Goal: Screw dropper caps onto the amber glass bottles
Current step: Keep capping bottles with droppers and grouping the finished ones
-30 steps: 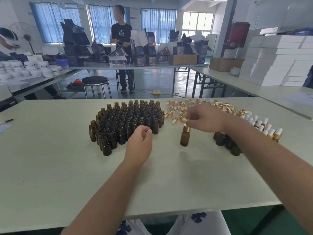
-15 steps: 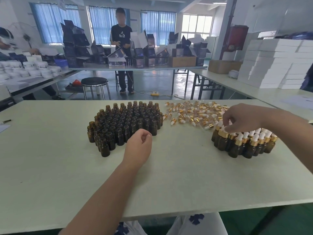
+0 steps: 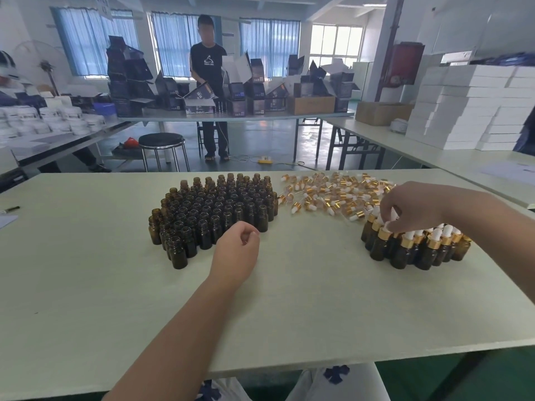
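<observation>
Right hand pinches a capped bottle by its dropper, likely placing it; left hand idle, grip slack and empty — next, probably an uncapped bottle.

My left arm, bare, runs from the lower edge up the middle. Its hand is set on the worktop, fingers loosely curled, thumb near the forefinger, holding nothing. My right arm enters from the right edge with the wrist bent down. The right hand is raised off the worktop, fingertips bunched and pointing down, pinching the white bulb of a dropper cap.
</observation>
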